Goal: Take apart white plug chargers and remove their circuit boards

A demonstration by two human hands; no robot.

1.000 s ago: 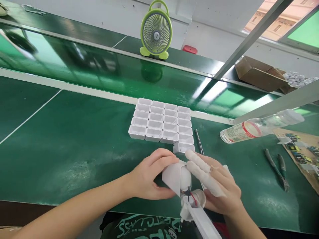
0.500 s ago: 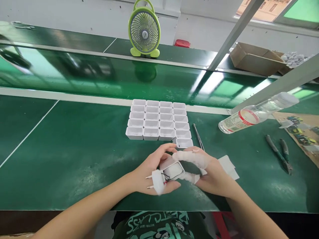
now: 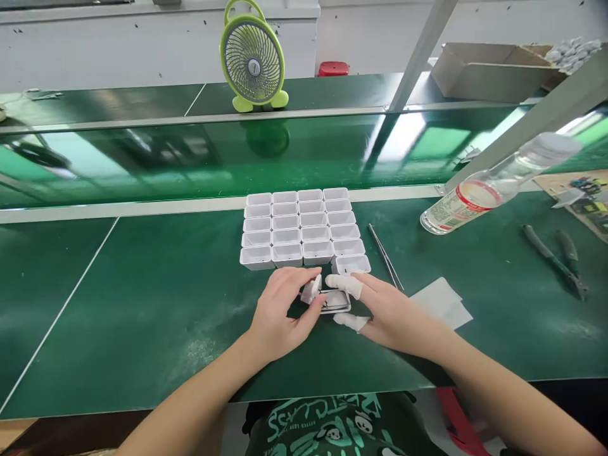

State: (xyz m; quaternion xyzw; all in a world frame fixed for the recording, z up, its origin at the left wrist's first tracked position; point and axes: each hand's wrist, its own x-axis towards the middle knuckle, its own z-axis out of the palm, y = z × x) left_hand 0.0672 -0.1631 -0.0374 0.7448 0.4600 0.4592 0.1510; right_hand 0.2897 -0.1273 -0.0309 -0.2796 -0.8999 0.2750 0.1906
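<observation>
My left hand (image 3: 280,313) pinches a white plug piece (image 3: 311,290) between thumb and fingers; its prongs are hidden. Right beside it, a small white plastic case (image 3: 336,301) lies low over the table with its open side up and dark wires at its left end. My right hand (image 3: 384,307), with white coverings on its fingers, has thumb and forefinger along the case's two long sides, closed loosely about it. Just beyond the hands stand several rows of white open cases (image 3: 287,237). Tweezers (image 3: 384,256) lie to their right.
White paper pieces (image 3: 441,303) lie right of my right hand. Farther right are a tilted-looking clear bottle (image 3: 468,201), pliers (image 3: 555,261) and a cardboard sheet (image 3: 596,215) with small parts. A green fan (image 3: 254,63) and a cardboard box (image 3: 487,73) stand on the back shelf.
Both hands have moved forward, toward the rows. The case has left my left palm and is now between my right thumb and forefinger; my left hand now pinches the plug piece.
</observation>
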